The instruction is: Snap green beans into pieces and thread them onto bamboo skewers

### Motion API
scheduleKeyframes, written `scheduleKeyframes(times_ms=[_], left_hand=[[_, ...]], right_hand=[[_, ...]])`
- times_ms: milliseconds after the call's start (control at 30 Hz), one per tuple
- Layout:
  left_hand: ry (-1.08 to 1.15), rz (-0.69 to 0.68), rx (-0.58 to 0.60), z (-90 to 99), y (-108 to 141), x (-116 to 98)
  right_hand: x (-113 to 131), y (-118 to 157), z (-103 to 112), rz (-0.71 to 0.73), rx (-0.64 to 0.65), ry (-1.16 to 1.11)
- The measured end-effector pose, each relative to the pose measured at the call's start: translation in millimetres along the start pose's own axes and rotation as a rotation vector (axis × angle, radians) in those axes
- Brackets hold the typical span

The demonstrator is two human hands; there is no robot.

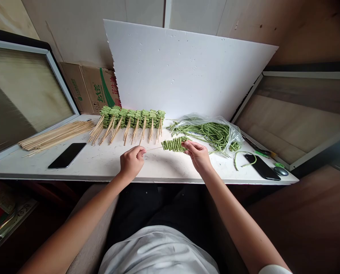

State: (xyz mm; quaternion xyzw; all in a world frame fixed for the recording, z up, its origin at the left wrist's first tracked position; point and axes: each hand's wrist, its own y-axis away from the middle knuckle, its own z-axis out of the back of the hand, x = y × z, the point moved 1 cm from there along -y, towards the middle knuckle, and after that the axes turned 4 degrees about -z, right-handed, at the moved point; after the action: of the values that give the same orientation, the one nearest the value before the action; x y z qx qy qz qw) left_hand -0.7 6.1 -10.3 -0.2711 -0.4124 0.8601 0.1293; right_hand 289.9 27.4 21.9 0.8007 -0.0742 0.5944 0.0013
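Note:
My left hand pinches the thin bare end of a wooden skewer above the white table. Green yardlong beans, folded back and forth, are threaded along the skewer's other part. My right hand grips the end of that bean stack. Behind them stands a row of finished bean skewers, points toward me. To the right lies a clear plastic bag of long beans. One loose bean curls near its front.
A bundle of bare skewers and a black phone lie at the left. Another phone, a dark round object and green-handled scissors are at the right. A white foam board and cardboard box stand behind.

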Motion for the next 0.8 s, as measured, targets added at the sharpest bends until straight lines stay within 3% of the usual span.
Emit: scheduleKeyframes(times_ms=[200, 567, 800], left_hand=[[-0.003, -0.058, -0.045, 0.3, 0.6, 3.2], [0.032, -0.038, -0.005, -0.4, -0.4, 4.7], [0.025, -0.090, -0.054, 5.7, -5.0, 3.4]], right_hand=[[0.1, 1.2, 0.1, 0.011, 0.013, 0.017], [3.4, -0.1, 2.1, 0.055, 0.038, 0.028], [3.3, -0.7, 1.7, -0.035, 0.061, -0.011]])
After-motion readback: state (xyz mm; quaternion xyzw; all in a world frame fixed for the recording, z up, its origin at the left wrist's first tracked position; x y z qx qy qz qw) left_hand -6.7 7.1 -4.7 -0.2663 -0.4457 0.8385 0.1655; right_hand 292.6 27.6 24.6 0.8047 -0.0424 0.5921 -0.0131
